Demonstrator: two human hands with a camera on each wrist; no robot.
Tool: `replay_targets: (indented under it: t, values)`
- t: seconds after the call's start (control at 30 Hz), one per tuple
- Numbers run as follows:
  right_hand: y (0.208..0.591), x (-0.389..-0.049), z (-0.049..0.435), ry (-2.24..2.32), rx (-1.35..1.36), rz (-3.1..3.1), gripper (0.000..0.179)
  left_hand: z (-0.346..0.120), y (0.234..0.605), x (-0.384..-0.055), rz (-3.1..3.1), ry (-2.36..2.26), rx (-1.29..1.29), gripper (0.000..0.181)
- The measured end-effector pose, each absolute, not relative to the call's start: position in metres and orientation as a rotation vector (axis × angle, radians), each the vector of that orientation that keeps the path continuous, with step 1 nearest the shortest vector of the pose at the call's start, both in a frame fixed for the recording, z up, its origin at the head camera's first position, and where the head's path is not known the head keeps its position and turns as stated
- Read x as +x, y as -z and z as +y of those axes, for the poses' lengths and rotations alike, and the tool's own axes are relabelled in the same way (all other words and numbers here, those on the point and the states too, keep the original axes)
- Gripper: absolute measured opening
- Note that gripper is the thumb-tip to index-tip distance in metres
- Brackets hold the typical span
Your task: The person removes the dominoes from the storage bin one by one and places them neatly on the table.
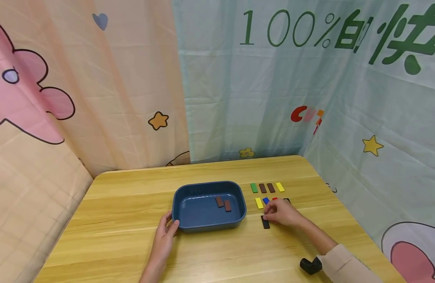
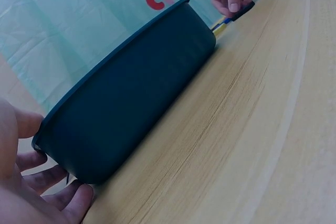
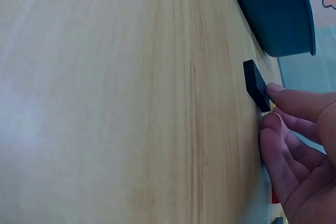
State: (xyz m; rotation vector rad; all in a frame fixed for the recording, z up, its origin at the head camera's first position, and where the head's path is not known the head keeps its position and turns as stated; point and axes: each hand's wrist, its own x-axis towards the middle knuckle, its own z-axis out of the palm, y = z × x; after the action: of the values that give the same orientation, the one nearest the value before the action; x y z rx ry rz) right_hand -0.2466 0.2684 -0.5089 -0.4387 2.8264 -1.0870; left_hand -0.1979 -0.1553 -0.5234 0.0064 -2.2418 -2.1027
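A dark blue rectangular tub stands on the table, with two brown tiles lying inside on its floor. At the tub's near left corner my left hand grips the rim and wall, thumb toward the front and fingers round the end. To the right of the tub my right hand pinches one end of a black tile between thumb and fingers. In the right wrist view this black tile tilts close over the wood, the thumb against its end.
Beyond my right hand lie two rows of small tiles: a green tile, brown ones and a yellow one at the back. Nearer are yellow, blue, red and black ones, partly hidden. Printed curtains surround the table.
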Motion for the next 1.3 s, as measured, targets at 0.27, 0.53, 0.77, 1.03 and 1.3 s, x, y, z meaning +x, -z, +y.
replay_targets:
  t: [0.27, 0.53, 0.77, 1.03, 1.3]
  values:
    - [0.501, -0.251, 0.266, 1.119, -0.504, 2.811, 0.011, -0.156, 0.526, -0.200, -2.246, 2.099, -0.016, 0.048]
    - [0.486, -0.258, 0.262, 1.148, -0.574, 2.793, 0.014, -0.156, 0.525, -0.199, -2.231, 2.127, -0.022, 0.048]
    - [0.466, -0.268, 0.252, 1.111, -0.700, 2.791, 0.014, -0.157, 0.525, -0.200, -2.236, 2.123, -0.011, 0.048]
    - [0.449, -0.281, 0.234, 1.067, -0.817, 2.774, 0.015, -0.158, 0.525, -0.198, -2.235, 2.122, -0.006, 0.048]
    - [0.440, -0.295, 0.210, 1.013, -0.939, 2.683, 0.015, -0.156, 0.527, -0.199, -2.245, 2.105, -0.014, 0.048]
